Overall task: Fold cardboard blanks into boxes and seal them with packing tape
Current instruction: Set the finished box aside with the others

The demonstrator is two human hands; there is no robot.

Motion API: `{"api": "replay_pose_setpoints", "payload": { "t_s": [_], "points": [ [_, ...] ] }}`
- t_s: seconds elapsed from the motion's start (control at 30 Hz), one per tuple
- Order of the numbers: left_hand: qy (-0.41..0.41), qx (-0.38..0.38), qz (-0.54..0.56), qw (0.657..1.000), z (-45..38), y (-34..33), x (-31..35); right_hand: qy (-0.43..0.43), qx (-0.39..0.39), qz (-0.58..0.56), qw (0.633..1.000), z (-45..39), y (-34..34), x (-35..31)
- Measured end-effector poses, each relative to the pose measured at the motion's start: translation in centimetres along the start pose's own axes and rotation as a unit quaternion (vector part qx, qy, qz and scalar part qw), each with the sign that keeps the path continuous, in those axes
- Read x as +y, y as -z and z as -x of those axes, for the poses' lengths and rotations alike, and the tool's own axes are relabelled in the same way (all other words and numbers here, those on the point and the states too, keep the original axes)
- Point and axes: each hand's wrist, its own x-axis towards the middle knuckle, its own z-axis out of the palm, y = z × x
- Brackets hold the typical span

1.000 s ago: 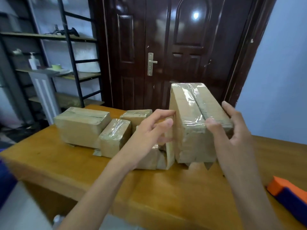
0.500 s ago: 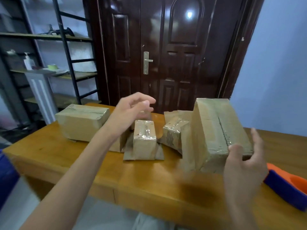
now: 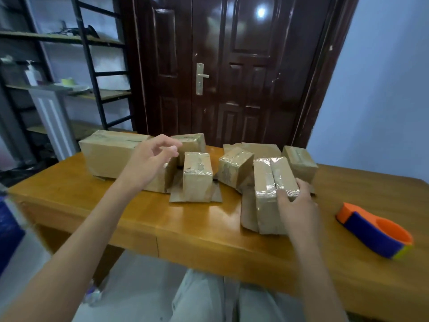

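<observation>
A taped cardboard box [image 3: 267, 196] stands on the wooden table [image 3: 197, 224] at centre right, its sealed seam facing up. My right hand [image 3: 296, 201] grips its near right top corner, thumb on the taped top. My left hand [image 3: 151, 159] hovers above the boxes at the left, fingers loosely curled, holding nothing. Below and right of it stands a small taped box [image 3: 197, 175] on a flat cardboard blank [image 3: 176, 196]. A long box [image 3: 109, 154] lies at the far left.
More taped boxes sit behind: one tilted [image 3: 234, 166], one at the back right [image 3: 299, 162], one by the left hand [image 3: 192, 141]. An orange and blue tape dispenser [image 3: 376, 231] lies at the right. A dark door and metal shelves stand beyond the table.
My right hand has brought the taped box down from the air onto the table. My left hand let go of it and swung left over the other boxes.
</observation>
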Motion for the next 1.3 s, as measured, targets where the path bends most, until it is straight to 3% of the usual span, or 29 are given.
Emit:
{"api": "replay_pose_setpoints", "payload": {
  "t_s": [0.1, 0.17, 0.23, 0.37, 0.47, 0.63, 0.8, 0.87, 0.97, 1.13, 1.3],
  "points": [
    [0.004, 0.002, -0.028, 1.0, 0.5, 1.0, -0.4, 0.009, -0.006, 0.078, 0.997, -0.3, 1.0, -1.0],
    [0.01, 0.014, -0.046, 0.999, 0.8, 2.0, -0.4, 0.086, 0.041, 0.141, 0.985, 0.2, 1.0, -2.8],
    [0.023, 0.031, -0.064, 0.997, 0.7, 3.3, -0.7, 0.185, 0.038, 0.153, 0.97, 0.5, 0.0, -5.8],
    [0.047, 0.057, -0.1, 0.992, -0.3, 6.6, -1.9, 0.318, -0.069, 0.174, 0.929, -0.6, -5.3, -12.7],
    [0.087, 0.109, -0.137, 0.981, -1.2, 9.6, -4.0, 0.351, -0.16, 0.182, 0.905, -1.8, -10.0, -16.6],
    [0.194, 0.158, -0.213, 0.944, -2.9, 15.2, -11.4, 0.415, -0.229, 0.242, 0.847, -2.5, -17.2, -21.4],
    [0.203, 0.11, -0.266, 0.936, -3.3, 17.6, -17.4, 0.378, -0.28, 0.295, 0.832, -3.0, -23.8, -24.6],
    [0.121, 0.033, -0.367, 0.922, -4.2, 18.5, -18.3, 0.373, -0.301, 0.344, 0.807, -3.4, -25.9, -24.7],
    [0.01, -0.117, -0.478, 0.87, -7.5, 19.5, -18.0, 0.387, -0.301, 0.38, 0.784, -4.7, -27.9, -24.0],
    [0.079, -0.221, -0.485, 0.842, -13.7, 18.5, -16.4, 0.383, -0.372, 0.375, 0.758, -7.9, -28.6, -22.9],
    [0.159, -0.276, -0.514, 0.796, -15.1, 17.3, -16.4, 0.386, -0.399, 0.38, 0.74, -9.2, -27.6, -22.9]
  ]
}}
